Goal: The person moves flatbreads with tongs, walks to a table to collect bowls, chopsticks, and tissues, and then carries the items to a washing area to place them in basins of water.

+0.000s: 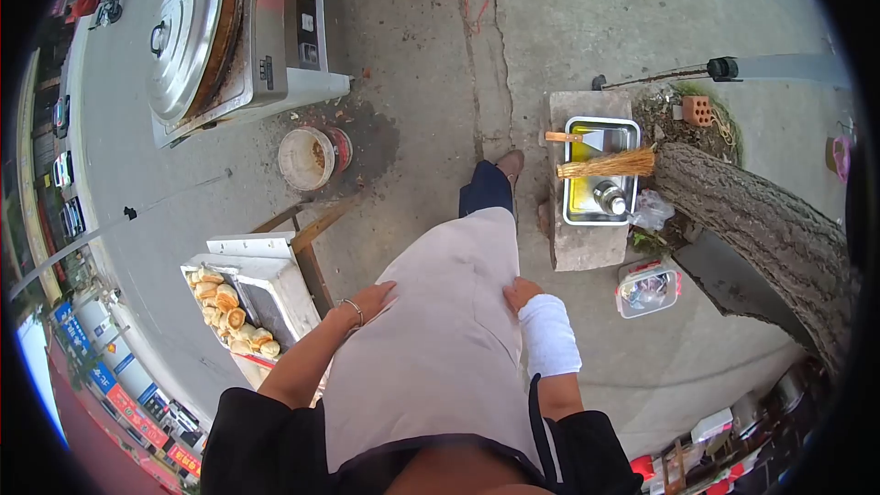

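Note:
A light grey apron [440,312] covers my front, and both hands are at its side edges. My left hand [371,301], with a bracelet at the wrist, has its fingers bent against the cloth; whether they pinch it is unclear. On the other edge, my right hand [522,293] has its fingers curled against the apron, with a white sleeve cover [550,335] around the forearm. Nearest my left arm is a white box [284,298] with golden buns [225,307] along its far side.
A griddle with a metal lid [188,41] stands upper left, near a dirty bucket [307,158]. At right, a stone slab [587,255] bears a tray [568,206] with a scraper, straw brush [610,163] and bottle. Beyond are a tree trunk [752,211] and plastic tub [648,289].

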### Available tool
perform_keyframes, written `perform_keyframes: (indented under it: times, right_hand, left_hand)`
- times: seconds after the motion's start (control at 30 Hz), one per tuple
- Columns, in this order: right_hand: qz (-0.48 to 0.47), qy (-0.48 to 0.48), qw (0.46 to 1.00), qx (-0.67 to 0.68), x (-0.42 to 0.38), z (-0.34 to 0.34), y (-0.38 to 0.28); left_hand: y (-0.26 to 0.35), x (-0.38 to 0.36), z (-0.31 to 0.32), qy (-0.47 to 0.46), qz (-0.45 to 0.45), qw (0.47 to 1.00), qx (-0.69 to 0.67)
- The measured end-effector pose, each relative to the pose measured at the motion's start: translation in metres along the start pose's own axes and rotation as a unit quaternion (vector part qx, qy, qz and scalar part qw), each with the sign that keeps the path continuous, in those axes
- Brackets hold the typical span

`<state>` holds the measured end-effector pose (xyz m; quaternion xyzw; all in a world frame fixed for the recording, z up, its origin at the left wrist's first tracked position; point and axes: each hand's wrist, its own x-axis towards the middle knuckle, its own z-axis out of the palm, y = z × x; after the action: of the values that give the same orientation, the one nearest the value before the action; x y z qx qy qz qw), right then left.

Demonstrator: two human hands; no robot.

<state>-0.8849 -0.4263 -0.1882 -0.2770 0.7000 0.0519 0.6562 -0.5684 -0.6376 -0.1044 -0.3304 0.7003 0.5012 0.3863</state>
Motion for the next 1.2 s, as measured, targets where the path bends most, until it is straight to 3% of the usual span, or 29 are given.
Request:
perform_keyframes:
  times: [0.03,0.13,0.23,0.43,0.53,0.77,0.93,1.07,1.2]
  right_hand:
    - [-0.008,-0.002,1.000,0.016,0.003,-0.011,0.002]
    - [-0.010,-0.020,0.999,0.038,0.009,-0.040,0.002]
    - [-0.023,-0.038,0.997,0.064,0.018,-0.060,0.005]
    - [-0.013,-0.106,0.993,0.049,0.033,-0.098,-0.014]
    - [-0.005,-0.095,0.993,0.075,0.037,-0.107,-0.028]
    - [0.006,-0.003,0.988,0.153,0.049,-0.075,-0.061]
    - [0.104,-0.023,0.992,0.065,0.076,-0.081,-0.117]
    - [0.097,0.051,0.994,0.009,0.094,-0.137,-0.154]
    - [0.124,0.171,0.976,0.046,0.086,-0.227,-0.194]
  left_hand:
    - [0.015,0.009,-0.016,-0.015,-0.002,1.000,0.002]
    - [0.071,0.031,-0.059,-0.078,-0.118,0.990,0.021]
    - [0.073,0.051,-0.070,-0.014,-0.067,0.995,0.074]
    - [0.086,0.066,-0.103,0.007,-0.106,0.984,0.141]
    - [0.087,0.082,-0.132,-0.051,-0.134,0.980,0.138]
    - [0.094,0.125,-0.235,-0.079,-0.088,0.971,0.209]
    - [0.066,0.133,-0.288,-0.117,-0.061,0.960,0.248]
    - [0.044,0.134,-0.345,-0.072,0.038,0.981,0.177]
    - [0.045,0.151,-0.395,-0.069,0.105,0.982,0.141]
